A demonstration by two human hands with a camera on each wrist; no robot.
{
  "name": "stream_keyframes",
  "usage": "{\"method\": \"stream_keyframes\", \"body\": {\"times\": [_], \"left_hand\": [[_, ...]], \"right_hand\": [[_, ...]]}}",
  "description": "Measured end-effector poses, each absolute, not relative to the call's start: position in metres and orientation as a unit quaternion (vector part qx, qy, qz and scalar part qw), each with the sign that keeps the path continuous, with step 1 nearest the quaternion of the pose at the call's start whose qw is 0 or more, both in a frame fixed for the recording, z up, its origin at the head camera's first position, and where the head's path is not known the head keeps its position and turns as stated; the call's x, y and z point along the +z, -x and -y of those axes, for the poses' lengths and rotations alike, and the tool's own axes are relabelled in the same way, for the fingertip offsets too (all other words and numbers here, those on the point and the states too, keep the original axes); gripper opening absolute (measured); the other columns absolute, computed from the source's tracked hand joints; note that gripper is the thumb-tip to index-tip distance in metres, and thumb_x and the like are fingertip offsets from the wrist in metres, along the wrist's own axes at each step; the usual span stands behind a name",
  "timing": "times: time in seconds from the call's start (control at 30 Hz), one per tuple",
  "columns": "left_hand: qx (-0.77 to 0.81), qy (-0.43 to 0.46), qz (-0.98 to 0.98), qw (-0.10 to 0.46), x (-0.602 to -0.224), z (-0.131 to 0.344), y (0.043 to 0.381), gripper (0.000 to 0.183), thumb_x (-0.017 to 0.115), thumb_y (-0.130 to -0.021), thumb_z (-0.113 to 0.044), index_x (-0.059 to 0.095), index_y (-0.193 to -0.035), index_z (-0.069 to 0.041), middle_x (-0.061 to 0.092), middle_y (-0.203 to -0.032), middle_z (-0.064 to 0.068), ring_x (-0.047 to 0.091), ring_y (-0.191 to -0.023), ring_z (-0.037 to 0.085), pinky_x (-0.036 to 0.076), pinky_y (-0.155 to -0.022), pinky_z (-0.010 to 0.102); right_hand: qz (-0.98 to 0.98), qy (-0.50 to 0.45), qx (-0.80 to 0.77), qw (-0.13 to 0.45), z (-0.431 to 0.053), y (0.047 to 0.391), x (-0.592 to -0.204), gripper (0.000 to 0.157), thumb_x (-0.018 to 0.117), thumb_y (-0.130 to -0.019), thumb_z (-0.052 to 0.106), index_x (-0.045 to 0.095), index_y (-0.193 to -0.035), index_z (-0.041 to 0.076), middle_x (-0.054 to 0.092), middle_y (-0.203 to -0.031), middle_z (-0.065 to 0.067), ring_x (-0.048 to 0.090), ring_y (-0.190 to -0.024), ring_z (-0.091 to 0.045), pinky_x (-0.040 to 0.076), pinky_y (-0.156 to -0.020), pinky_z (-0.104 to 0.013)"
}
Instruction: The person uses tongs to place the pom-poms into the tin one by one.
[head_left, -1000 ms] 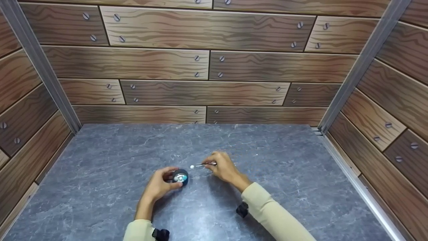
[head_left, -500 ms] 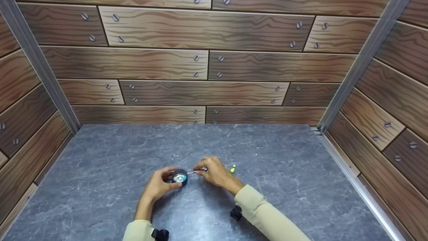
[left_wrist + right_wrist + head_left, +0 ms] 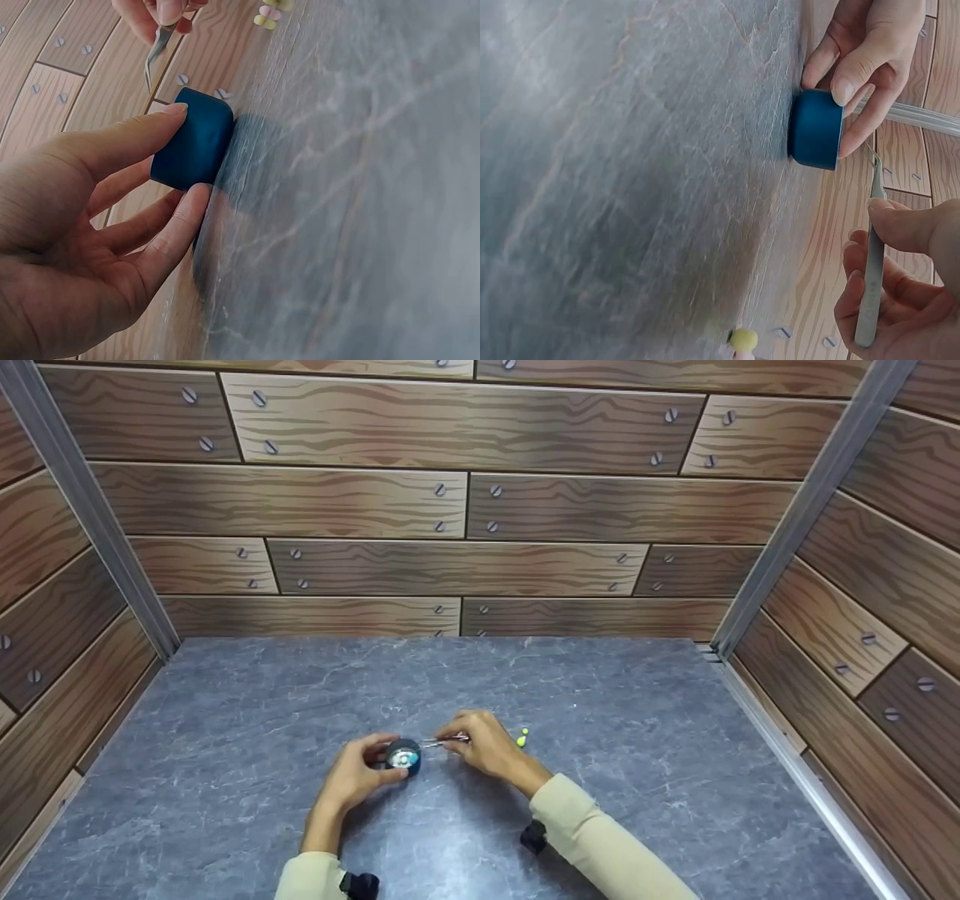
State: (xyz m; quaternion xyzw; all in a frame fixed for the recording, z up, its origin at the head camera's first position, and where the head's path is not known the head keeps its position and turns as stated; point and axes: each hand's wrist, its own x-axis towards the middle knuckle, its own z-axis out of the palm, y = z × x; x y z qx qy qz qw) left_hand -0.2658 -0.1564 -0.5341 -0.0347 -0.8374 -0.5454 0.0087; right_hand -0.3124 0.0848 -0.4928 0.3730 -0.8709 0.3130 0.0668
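A small blue metal cup point(image 3: 199, 139) stands on the table, its shiny inside showing white and teal bits in the head view point(image 3: 403, 759). My left hand point(image 3: 354, 777) holds the cup's side between thumb and fingers. To the right of the cup, my right hand point(image 3: 484, 748) pinches bent-tip metal tweezers point(image 3: 871, 277). Their tips point toward the cup's rim, just apart from it, with nothing visible between them. Small yellow-green balls point(image 3: 521, 741) lie on the table beyond the right wrist; a pink one point(image 3: 274, 14) sits among yellow ones in the left wrist view.
The grey marble-patterned table point(image 3: 262, 682) is enclosed by wood-print walls point(image 3: 465, 502) at the back and both sides. A metal rail point(image 3: 817, 802) runs along the right edge. Each sleeve carries a black wrist camera point(image 3: 360, 885).
My right hand moved left and down to the cup, then drew back slightly. The white ball held in the tweezers a second ago no longer shows at the tips. My left hand stays put.
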Motion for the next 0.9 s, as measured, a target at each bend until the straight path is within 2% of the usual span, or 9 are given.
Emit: {"method": "stream_keyframes", "body": {"times": [0.27,0.53,0.7,0.9], "left_hand": [[-0.545,0.037,0.837,0.011,-0.534,0.156,0.265,0.057,0.089,-0.077,-0.004,0.069,-0.13,-0.002,0.071,-0.127,0.024,0.069,-0.114,0.035,0.054,-0.101,0.053],[-0.546,0.034,0.837,0.006,-0.533,0.157,0.264,0.058,0.089,-0.077,-0.004,0.068,-0.131,-0.003,0.07,-0.128,0.024,0.068,-0.115,0.034,0.055,-0.1,0.051],[-0.541,0.029,0.841,0.001,-0.533,0.156,0.265,0.058,0.089,-0.078,-0.006,0.068,-0.132,-0.005,0.07,-0.129,0.022,0.068,-0.115,0.033,0.056,-0.097,0.049],[-0.535,0.026,0.844,0.005,-0.534,0.156,0.266,0.057,0.089,-0.078,-0.008,0.069,-0.131,-0.006,0.071,-0.129,0.021,0.068,-0.115,0.032,0.055,-0.099,0.05]], "right_hand": [[0.87,-0.366,0.319,0.09,-0.098,0.315,-0.489,0.016,0.077,-0.089,0.003,0.082,-0.105,0.004,0.078,-0.097,-0.012,0.073,-0.087,-0.025,0.06,-0.075,-0.035],[0.87,-0.347,0.339,0.084,-0.119,0.316,-0.485,0.018,0.077,-0.088,0.0,0.081,-0.105,0.003,0.078,-0.097,-0.013,0.072,-0.086,-0.024,0.06,-0.073,-0.026],[0.872,-0.336,0.343,0.093,-0.135,0.319,-0.482,0.018,0.076,-0.087,-0.002,0.081,-0.104,0.002,0.078,-0.097,-0.014,0.074,-0.087,-0.028,0.063,-0.076,-0.034],[0.877,-0.322,0.34,0.106,-0.155,0.324,-0.482,0.018,0.077,-0.086,-0.003,0.08,-0.104,0.0,0.078,-0.1,-0.017,0.075,-0.09,-0.032,0.063,-0.08,-0.037]]}}
